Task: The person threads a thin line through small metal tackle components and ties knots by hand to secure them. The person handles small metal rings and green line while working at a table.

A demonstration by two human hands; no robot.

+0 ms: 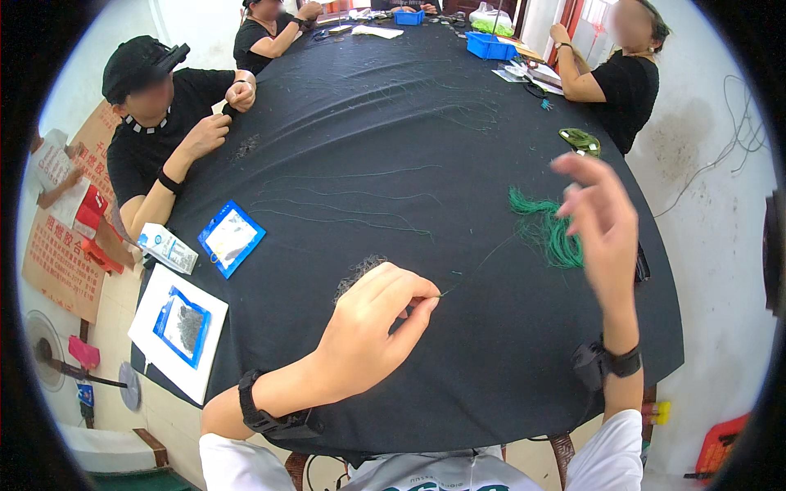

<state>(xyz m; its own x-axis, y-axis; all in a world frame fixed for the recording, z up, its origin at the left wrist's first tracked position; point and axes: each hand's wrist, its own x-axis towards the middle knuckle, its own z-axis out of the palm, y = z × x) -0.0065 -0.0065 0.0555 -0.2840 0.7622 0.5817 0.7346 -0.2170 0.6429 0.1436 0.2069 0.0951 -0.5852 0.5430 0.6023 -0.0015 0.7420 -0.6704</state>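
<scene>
My left hand (372,323) pinches the end of a thin green thread (485,259) between thumb and forefinger, above the black cloth. From the pinch, the thread runs up and right toward a loose bundle of green threads (559,239). Over that bundle's right side hovers my right hand (604,221), slightly blurred, its fingers apart and nothing visible in them. A small pile of dark, wiry bits (358,274) lies just behind my left hand and is partly hidden by it. Several single green threads (352,194) are laid out across the cloth farther off.
At left are a blue-edged pouch (232,239), a small white box (168,248) and another pouch (182,327) on a white board (214,348). A green coil (580,141) lies at right. Blue bins (491,46) stand far off. Other people sit around the black-covered table (491,368).
</scene>
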